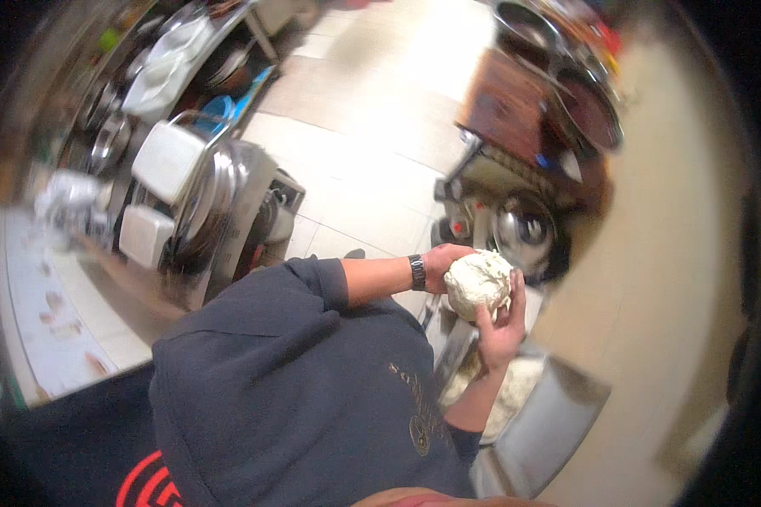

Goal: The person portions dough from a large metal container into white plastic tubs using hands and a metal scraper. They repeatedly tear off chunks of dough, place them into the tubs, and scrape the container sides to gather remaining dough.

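A large lump of pale, sticky dough [475, 283] is held up between my two hands. My left hand [441, 264], with a dark watch on its wrist, is closed against the dough's left side. Around the lower right edge curl the fingers of my right hand [503, 334], with bits of dough clinging to them. Below my right forearm stands a grey metal container [550, 422] with more pale dough or flour [522, 390] in it; my arm hides part of it.
A steel pot [524, 228] stands just beyond my hands. Farther off, dark pans [588, 106] rest on a brown wooden surface [503, 106]. To the left are shelves with white trays [165, 80] and metal bowls. A tiled floor [347, 160] runs between, and a pale wall [659, 279] rises on the right.
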A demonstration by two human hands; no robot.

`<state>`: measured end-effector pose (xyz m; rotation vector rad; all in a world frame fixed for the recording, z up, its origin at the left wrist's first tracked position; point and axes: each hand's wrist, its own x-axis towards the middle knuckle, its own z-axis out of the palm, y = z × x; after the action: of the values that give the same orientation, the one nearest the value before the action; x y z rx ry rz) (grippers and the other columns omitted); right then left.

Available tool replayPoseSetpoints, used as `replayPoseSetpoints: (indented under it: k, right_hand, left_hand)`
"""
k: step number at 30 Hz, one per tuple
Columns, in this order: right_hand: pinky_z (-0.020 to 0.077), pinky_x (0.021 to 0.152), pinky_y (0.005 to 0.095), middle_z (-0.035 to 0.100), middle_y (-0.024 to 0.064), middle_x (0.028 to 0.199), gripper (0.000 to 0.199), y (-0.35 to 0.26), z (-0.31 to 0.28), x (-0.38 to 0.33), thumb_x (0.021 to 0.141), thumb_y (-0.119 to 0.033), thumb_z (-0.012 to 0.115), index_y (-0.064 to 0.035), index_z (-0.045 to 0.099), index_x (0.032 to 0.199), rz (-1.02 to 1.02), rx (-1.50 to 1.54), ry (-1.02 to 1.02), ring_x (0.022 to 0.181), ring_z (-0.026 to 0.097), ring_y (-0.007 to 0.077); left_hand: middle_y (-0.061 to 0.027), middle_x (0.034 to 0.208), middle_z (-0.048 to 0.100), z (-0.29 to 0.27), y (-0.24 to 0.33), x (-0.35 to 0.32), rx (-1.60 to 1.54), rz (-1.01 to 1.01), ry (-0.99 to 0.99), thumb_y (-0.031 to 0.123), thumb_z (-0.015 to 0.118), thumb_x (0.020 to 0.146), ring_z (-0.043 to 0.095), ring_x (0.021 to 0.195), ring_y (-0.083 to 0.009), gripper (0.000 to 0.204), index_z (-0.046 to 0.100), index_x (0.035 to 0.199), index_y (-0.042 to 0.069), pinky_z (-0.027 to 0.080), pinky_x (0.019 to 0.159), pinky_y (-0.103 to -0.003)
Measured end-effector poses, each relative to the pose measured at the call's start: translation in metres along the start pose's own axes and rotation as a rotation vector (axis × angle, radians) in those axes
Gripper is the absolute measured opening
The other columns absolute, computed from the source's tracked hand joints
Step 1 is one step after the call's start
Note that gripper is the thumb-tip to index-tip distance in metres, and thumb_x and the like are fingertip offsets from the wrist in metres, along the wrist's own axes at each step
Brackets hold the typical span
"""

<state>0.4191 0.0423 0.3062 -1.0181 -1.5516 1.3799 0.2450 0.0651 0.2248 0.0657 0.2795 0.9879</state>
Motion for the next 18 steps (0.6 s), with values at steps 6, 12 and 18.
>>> replayPoseSetpoints:
  k: [6, 12, 18]
  right_hand:
    - [0.0409, 0.100, 0.0396, 0.036, 0.0148, 0.146, 0.064, 0.051, 0.057, 0.061, 0.085, -0.002, 0.061, -0.0066, 0.035, 0.144, 0.145, -0.108, 0.018, 0.128, 0.043, 0.0282]
    - [0.0532, 0.076, 0.0311, 0.056, 0.0140, 0.120, 0.046, 0.195, -0.005, 0.018, 0.089, -0.008, 0.062, 0.0019, 0.046, 0.131, 0.547, -0.254, -0.019, 0.101, 0.059, 0.0212]
    - [0.0511, 0.060, 0.0252, 0.064, 0.0074, 0.087, 0.036, 0.232, 0.007, -0.045, 0.087, -0.010, 0.067, 0.0012, 0.055, 0.119, 0.783, -0.058, 0.098, 0.069, 0.062, 0.0145]
  left_hand:
    - [-0.0146, 0.112, 0.064, -0.123, 0.180, -0.141, 0.058, 0.726, -0.063, 0.023, 0.041, 0.097, 0.062, 0.103, -0.0280, 0.031, 0.060, 0.113, 0.004, 0.049, 0.092, -0.045]
    - [-0.0117, 0.113, 0.061, -0.067, 0.424, -0.381, 0.184, 1.492, 0.537, 0.053, 0.052, 0.090, 0.060, 0.103, -0.0278, 0.057, 0.052, 0.121, 0.006, 0.049, 0.090, -0.045]
    - [-0.0196, 0.118, 0.057, -0.048, 0.547, -0.521, 0.256, 1.669, 0.517, 0.061, 0.048, 0.089, 0.054, 0.108, -0.0382, 0.065, 0.054, 0.121, 0.005, 0.046, 0.092, -0.055]
